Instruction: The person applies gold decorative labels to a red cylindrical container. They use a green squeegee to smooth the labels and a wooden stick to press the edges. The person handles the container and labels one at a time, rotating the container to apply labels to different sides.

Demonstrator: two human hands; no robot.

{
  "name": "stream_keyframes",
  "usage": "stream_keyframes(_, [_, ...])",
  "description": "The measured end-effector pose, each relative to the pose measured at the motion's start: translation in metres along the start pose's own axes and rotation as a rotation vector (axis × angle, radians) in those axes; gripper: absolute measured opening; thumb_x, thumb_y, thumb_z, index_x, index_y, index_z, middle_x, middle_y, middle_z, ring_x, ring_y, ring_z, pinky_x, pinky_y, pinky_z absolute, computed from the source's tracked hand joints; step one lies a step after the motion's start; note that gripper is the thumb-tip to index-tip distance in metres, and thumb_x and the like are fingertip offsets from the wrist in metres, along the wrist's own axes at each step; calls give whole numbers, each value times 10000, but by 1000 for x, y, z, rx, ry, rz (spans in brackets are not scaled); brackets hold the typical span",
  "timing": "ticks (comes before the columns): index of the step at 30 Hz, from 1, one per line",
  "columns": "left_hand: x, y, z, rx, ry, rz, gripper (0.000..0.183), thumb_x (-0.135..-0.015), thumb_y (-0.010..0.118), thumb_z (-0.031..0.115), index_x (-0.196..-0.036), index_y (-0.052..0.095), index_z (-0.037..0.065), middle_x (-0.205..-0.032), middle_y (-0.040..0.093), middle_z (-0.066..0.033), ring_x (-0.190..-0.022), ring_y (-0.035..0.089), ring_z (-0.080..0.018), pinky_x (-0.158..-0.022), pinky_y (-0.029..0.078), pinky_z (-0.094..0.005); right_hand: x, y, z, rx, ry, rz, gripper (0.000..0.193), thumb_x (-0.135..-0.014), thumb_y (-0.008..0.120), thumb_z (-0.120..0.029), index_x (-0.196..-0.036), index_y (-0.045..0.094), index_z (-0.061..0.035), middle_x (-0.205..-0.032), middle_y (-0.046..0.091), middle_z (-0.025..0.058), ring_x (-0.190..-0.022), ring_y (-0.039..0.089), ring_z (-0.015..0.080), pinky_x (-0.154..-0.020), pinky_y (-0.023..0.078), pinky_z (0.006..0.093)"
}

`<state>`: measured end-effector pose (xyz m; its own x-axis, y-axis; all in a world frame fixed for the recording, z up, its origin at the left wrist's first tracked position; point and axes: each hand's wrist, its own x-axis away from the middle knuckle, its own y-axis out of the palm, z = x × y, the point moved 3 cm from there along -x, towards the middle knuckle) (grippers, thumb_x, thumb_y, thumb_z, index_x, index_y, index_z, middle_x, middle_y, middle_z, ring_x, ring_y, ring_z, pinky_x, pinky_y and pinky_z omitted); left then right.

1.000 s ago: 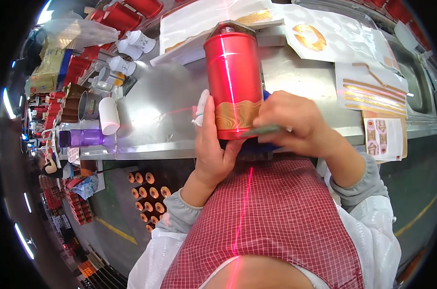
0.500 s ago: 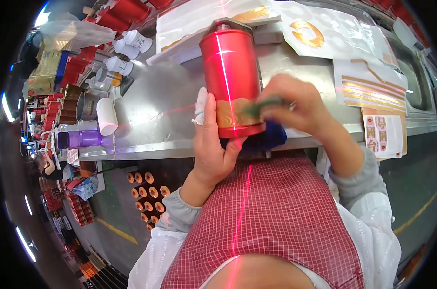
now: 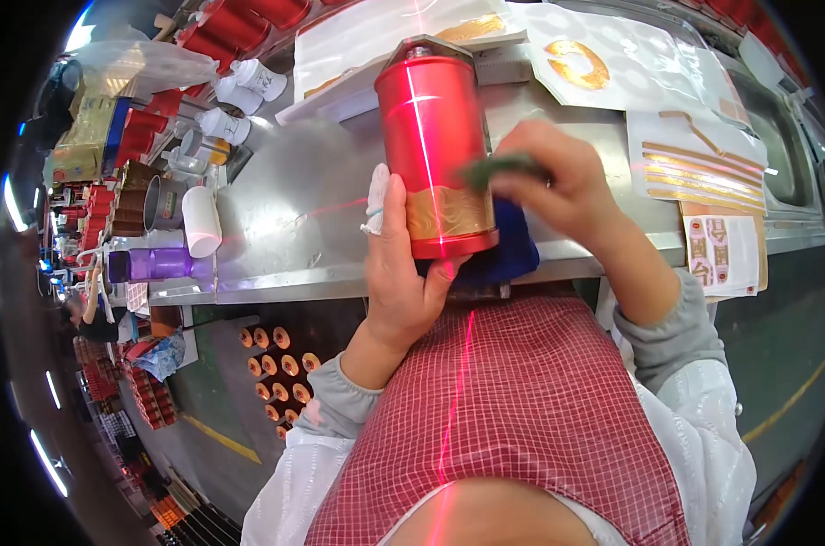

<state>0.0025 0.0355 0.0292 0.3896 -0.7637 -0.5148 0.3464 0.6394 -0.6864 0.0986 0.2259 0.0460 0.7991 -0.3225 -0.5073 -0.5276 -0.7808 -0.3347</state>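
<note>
Red cylindrical canister (image 3: 428, 118) sits at the near edge of the metal counter (image 3: 303, 227), middle of the scene, from what I see standing here. Gold wavy-patterned band (image 3: 440, 217) wraps its near end; dark angular plate (image 3: 428, 42) at its far end. Left hand (image 3: 396, 282): grip clamped on the canister, fingers along its left side, thumb at the near rim. White finger cover (image 3: 377, 196) on one finger. Right hand (image 3: 562, 182): grip pinched together on a green flat tool (image 3: 512, 168), motion-blurred. Tool's tip overlaps the canister near the band's far right edge; can't tell if it touches. Blue cloth (image 3: 512, 255) just right of the canister's near end. Thin red light line down the canister and the red checked apron (image 3: 521, 391).

Far right of the counter: white sheet with a gold ring sticker (image 3: 578, 65). Nearer on the right, sheet with gold strips (image 3: 703, 168), then a sheet with pink labels (image 3: 722, 255). Sink (image 3: 785, 136) beyond, at right. Left: white cylinder (image 3: 202, 221), purple bottle (image 3: 157, 264) just beside it, nearer. White bottles (image 3: 262, 80) farther off.
</note>
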Motion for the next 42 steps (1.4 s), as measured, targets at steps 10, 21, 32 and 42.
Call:
stream_keyframes(10, [4,-1,-3,226,-129,-33,829,-932,611,374,-1460,198,-113,-1446,362,-311,-1315,422,-427,-1078,348,-434,6,10,-8,83,-236,57,138,-790,714,-137,-904,677,-68,-804,615,89,-764,590,292,-688,464,378])
stream_keyframes(21, [-1,-4,0,-16,18,-15,860,-900,640,420,-1455,238,-99,-1435,376,-313,-1312,426,-423,-1076,353,-427,5,2,-4,-7,-64,-29,172,-766,736,-104,-905,650,-51,-806,611,84,-774,605,263,-693,470,346])
stream_keyframes(32, [10,0,-11,185,-152,-9,847,-949,530,499,-1468,222,-96,-1378,487,-229,-1235,525,-288,-1011,411,-356,20,6,-6,15,-150,33,138,-818,696,-77,-947,660,-44,-799,602,87,-761,592,243,-686,475,328])
stream_keyframes(42, [9,2,-14,191,-146,-16,801,-985,464,485,-1470,211,-100,-1354,509,-239,-1227,536,-295,-1002,414,-351,14,-3,-2,-119,29,-206,164,-812,729,-122,-933,654,-41,-826,613,78,-782,606,236,-708,480,321])
